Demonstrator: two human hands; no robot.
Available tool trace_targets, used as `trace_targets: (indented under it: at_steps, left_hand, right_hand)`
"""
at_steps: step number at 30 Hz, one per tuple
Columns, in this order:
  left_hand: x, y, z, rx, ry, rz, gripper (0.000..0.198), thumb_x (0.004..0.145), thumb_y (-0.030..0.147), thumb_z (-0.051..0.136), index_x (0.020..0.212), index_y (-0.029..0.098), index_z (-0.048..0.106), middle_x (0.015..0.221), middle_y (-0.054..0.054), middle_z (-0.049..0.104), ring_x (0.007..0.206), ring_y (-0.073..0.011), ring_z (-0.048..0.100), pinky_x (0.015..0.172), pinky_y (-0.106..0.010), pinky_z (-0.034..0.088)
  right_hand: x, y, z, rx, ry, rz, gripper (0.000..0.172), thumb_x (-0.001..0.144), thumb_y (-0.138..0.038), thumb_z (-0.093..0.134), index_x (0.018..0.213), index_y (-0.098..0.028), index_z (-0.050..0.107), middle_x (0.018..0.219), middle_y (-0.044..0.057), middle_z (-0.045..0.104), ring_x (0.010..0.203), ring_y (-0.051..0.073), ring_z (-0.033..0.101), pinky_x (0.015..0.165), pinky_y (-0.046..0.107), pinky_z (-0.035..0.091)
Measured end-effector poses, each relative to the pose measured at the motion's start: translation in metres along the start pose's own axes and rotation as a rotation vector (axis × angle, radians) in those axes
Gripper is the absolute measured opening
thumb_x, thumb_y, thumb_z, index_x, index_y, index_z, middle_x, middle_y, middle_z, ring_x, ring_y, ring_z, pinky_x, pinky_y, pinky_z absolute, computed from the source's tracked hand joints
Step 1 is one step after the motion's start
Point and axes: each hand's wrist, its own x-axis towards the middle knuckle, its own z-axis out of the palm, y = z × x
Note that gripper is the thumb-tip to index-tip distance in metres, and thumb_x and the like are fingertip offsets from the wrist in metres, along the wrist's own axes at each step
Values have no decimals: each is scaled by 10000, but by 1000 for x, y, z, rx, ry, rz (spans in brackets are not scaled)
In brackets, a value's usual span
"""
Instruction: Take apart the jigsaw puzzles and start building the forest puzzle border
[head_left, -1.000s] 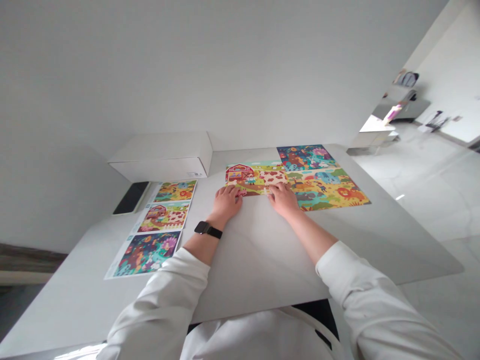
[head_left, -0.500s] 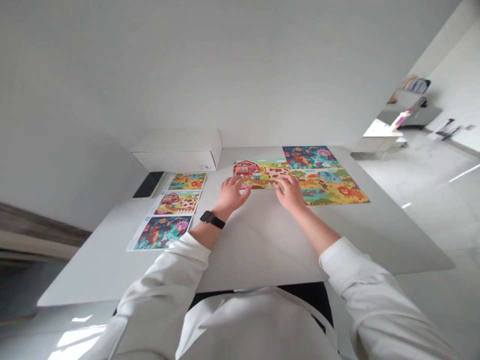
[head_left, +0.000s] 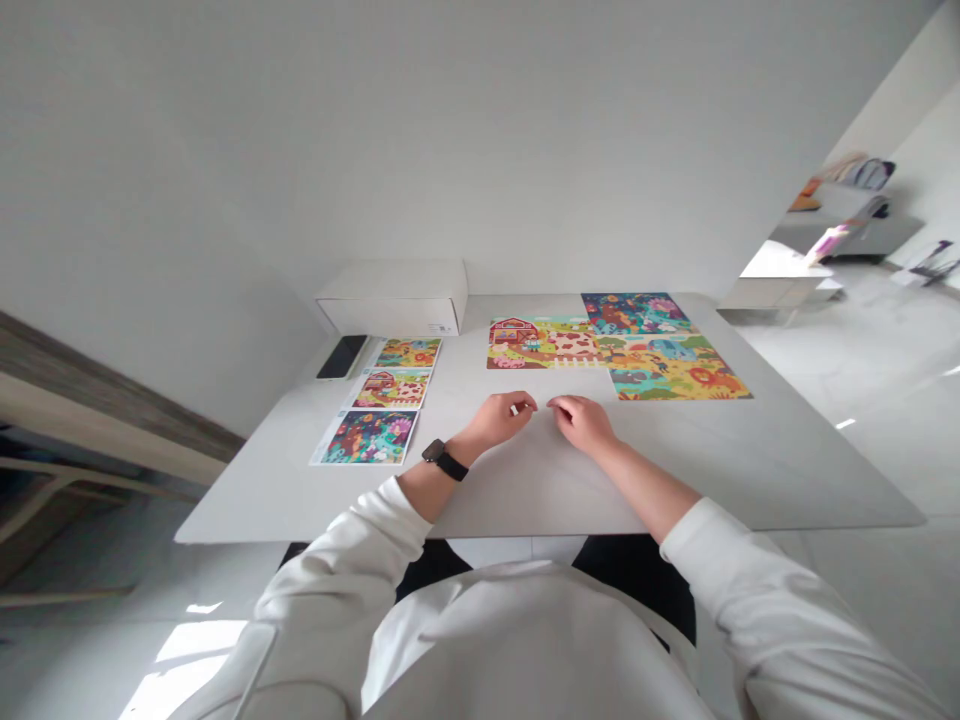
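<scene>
My left hand (head_left: 506, 417), with a black smartwatch (head_left: 444, 460) on its wrist, is over the table in front of the farm picture (head_left: 540, 346). Its thumb and fingers curl together in a loop, and nothing shows in them. Close by on the right, my right hand (head_left: 585, 420) is curled too, fingertips pointing at the left ones and nothing visible in its grip. The farm picture shows a red barn and a spotted cow. It adjoins a savanna animal picture (head_left: 679, 368), with a dark blue jungle picture (head_left: 637, 313) behind.
On the left lies a printed sheet (head_left: 321, 452) bearing three small pictures like the large ones. A black phone (head_left: 343, 357) is beside its top end. Behind them a long white box (head_left: 394, 300) rests against the wall. The white table (head_left: 247, 500) has rounded corners.
Both hands have come off the lower edge of the farm picture and drawn back toward me and together, their fingers curling in. The view has shifted slightly; the pictures stay in place.
</scene>
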Motion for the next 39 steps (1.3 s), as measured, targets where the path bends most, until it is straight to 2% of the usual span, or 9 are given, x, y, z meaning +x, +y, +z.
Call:
trace_targets:
  at_steps: [2,4,7,13,17,23,28,39]
  left_hand:
    - [0,-5,6,-185,-58,-122,225,869,299,575,968,202,752,747,0,689,520,-122,557,550,-265,432]
    - [-3,-9,6,-278,-16,-178,234,839,315,593,979,197,739,731,12,676,484,-103,522,504,-247,393]
    - [-9,-14,-1,-426,68,-203,240,809,352,637,971,196,719,724,22,659,472,-78,479,475,-223,353]
    - [-10,-20,-17,-701,56,-353,295,728,407,745,926,196,685,740,19,654,483,-70,495,436,-202,300]
    - [-9,-17,-17,-721,80,-349,324,730,448,770,917,194,692,725,18,637,514,-73,499,457,-200,318]
    - [-12,-15,-16,-677,66,-318,387,804,571,734,834,195,647,660,31,569,517,-82,470,482,-218,321]
    - [-12,-16,-17,-681,79,-320,464,834,626,728,730,201,576,588,41,499,502,-83,438,484,-226,306]
    - [-11,-21,-16,-695,50,-318,455,837,609,751,734,193,596,633,32,517,530,-88,454,509,-232,323]
  right_hand:
    - [0,1,4,-20,-33,-26,277,1037,-187,545,1140,-247,795,1127,68,822,1048,215,752,958,319,542]
    - [1,1,5,-57,-87,-42,256,1041,-208,557,1104,-240,803,1077,73,814,1015,215,747,925,308,534]
    - [2,0,5,-96,-130,-30,239,1039,-220,573,1094,-240,805,1039,70,800,1000,213,738,900,296,521]
    - [3,5,4,-44,-137,-42,223,1031,-195,591,1094,-256,796,1094,48,806,1020,201,737,925,293,520]
    - [1,8,1,15,-118,-66,227,1023,-179,582,1080,-246,792,1084,53,803,1020,208,737,940,309,533]
    - [-5,12,-5,38,-5,-5,281,1018,-191,576,1230,-232,757,1134,80,762,858,190,711,850,306,550]
    - [-6,13,-1,-48,-113,-23,218,1003,-198,636,1153,-246,787,1111,67,744,971,206,720,901,303,543]
    - [-5,11,-5,-62,-147,-8,239,1017,-193,630,1175,-256,797,1143,68,745,1017,213,732,915,309,550]
